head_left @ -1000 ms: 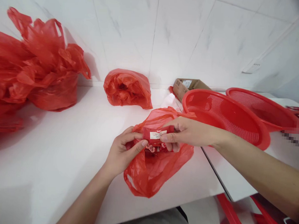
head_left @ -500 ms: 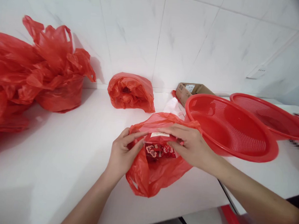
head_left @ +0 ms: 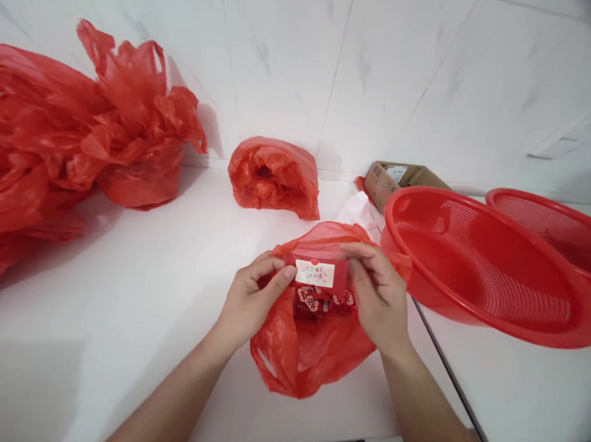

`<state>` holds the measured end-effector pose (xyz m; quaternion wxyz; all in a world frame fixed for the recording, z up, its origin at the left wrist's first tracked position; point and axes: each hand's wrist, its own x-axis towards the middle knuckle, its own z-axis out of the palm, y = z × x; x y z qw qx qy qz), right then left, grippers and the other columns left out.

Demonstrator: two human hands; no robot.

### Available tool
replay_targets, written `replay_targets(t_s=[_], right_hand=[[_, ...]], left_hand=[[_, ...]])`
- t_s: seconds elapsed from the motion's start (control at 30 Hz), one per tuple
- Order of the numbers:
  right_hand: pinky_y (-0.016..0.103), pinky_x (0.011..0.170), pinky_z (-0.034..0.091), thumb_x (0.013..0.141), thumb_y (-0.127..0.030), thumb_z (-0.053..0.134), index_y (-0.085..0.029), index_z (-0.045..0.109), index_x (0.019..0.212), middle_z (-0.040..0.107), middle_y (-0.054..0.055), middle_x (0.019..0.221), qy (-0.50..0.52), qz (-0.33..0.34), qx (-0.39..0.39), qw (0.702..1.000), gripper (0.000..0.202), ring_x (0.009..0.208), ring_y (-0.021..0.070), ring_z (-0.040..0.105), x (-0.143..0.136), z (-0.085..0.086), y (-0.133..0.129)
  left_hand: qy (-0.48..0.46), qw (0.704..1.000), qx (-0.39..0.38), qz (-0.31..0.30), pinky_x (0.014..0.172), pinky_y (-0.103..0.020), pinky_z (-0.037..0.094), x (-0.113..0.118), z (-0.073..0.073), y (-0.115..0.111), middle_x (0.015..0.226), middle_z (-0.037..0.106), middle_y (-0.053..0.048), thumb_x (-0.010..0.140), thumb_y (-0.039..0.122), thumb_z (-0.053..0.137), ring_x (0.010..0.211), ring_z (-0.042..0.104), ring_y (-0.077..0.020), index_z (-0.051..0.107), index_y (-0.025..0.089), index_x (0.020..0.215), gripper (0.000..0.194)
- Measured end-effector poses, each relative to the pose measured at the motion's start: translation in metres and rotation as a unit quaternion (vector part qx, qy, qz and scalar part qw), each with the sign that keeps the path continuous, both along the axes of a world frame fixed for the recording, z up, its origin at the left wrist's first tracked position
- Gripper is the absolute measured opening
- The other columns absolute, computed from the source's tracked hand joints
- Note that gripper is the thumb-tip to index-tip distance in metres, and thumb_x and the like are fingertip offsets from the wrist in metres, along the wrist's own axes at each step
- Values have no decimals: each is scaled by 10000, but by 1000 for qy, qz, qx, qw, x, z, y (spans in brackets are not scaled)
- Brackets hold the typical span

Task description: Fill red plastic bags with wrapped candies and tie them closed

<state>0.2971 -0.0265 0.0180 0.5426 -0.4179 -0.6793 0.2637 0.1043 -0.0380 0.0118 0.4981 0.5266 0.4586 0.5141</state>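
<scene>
Near the middle of the frame, two hands hold up a small red packet (head_left: 318,276). It lies flat and wide, just over the mouth of an open red bag (head_left: 311,362). The left hand (head_left: 254,295) pinches the packet's left end, with the thumb on the front. The right hand (head_left: 378,296) pinches the right end, and its pointing finger reaches along the top edge. Some fingertips are hidden behind the packet, so I cannot tell just where they press. On the front is a white label (head_left: 314,273) with dark writing and a little red shape at the top. Right below it, inside the bag, are more shiny red packs (head_left: 310,303) with pale pictures on them.

Up at the top middle, a crumpled red bag (head_left: 301,175) sits on the white table (head_left: 173,260) by the wall (head_left: 285,60). Big puffy red bags (head_left: 141,131) fill the upper left. Toward the right are a brown box (head_left: 382,184), a bit of white paper (head_left: 357,210) and a big red basket (head_left: 453,264) with tiny holes. Another red basket (head_left: 560,227) stands behind it, at the right edge.
</scene>
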Motion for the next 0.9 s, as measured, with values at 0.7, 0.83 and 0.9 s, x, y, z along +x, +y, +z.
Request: replay_targets(t_s=[0.7,0.83,0.9], right_hand=[[260,556,440,948,-470,527,-220,478,741,494,-20,690,36,79,-191,978,329,610,124,503,-3,-16,-5],[259,568,472,963,-408,519,-232,540,821,563,-16,730,-35,62,-150,986,228,631,127,554,3,1,-19],[261,594,499,950,-355,552,-256,610,957,635,-2,824,-79,8,-65,995,115,672,131,600,21,28,-29]], left_hand=[[63,996,10,-58,754,-293,465,3,-7,0,892,602,-27,889,417,628,823,594,-174,655,194,767,255],[66,997,15,-39,713,-275,449,3,-8,1,858,583,-20,878,413,643,780,561,-157,610,187,705,287],[60,998,8,-34,732,-277,450,3,-9,2,890,597,-25,875,418,645,810,569,-164,611,186,709,288]])
